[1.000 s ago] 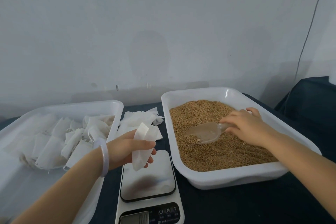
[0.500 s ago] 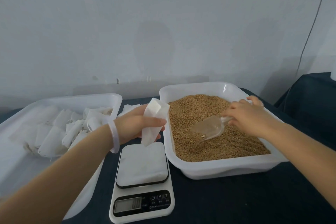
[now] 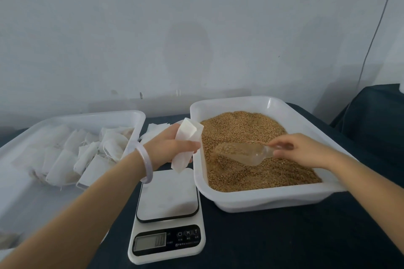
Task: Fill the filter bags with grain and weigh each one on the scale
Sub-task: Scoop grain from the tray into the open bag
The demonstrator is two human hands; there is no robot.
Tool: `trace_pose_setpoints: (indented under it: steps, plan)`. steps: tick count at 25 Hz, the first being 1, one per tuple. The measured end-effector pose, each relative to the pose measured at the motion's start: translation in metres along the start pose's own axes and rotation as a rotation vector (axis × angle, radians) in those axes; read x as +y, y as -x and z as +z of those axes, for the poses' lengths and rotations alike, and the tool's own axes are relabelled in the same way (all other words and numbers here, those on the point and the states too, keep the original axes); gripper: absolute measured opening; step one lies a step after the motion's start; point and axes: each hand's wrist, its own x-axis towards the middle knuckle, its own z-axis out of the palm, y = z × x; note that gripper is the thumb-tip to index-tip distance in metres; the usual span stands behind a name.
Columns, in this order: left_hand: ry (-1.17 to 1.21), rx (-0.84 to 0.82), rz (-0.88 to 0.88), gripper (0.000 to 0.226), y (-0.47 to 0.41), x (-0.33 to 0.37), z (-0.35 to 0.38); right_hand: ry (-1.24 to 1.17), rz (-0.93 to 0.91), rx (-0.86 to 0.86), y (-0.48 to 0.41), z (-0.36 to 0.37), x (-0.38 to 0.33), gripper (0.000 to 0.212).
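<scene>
Here, bag and scoop apart.
Left hand [image 3: 172, 147] grips a white rectangular filter bag [image 3: 187, 135] over the white scale's [image 3: 168, 199] far edge; right hand [image 3: 303, 150] pinches a clear plastic scoop [image 3: 240, 152] above brown grain [image 3: 251, 129], right.

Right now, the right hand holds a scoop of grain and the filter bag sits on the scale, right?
Not quite: the filter bag is not on the scale; the left hand grips it in the air, as the head view shows. The right hand does hold the scoop of grain.
</scene>
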Motion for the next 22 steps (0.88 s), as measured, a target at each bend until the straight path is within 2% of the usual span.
trace_pose_setpoints:
  steps: [3, 5, 11, 22]
  plan:
    - [-0.227, 0.111, -0.041, 0.037, -0.003, -0.002, 0.012, -0.124, -0.007, 0.078, 0.011, -0.007, 0.001, 0.027]
    - [-0.394, 0.126, -0.025, 0.04, -0.008, -0.001, 0.021, -0.17, -0.009, 0.102, 0.018, -0.014, 0.001, 0.028]
    - [-0.708, 0.16, 0.092, 0.042, -0.032, -0.002, 0.043, -0.113, -0.065, 0.143, 0.032, -0.058, -0.011, 0.029]
    - [-0.526, 0.134, 0.125, 0.038, -0.037, -0.005, 0.051, 0.049, -0.145, 0.081, 0.034, -0.089, -0.038, 0.029]
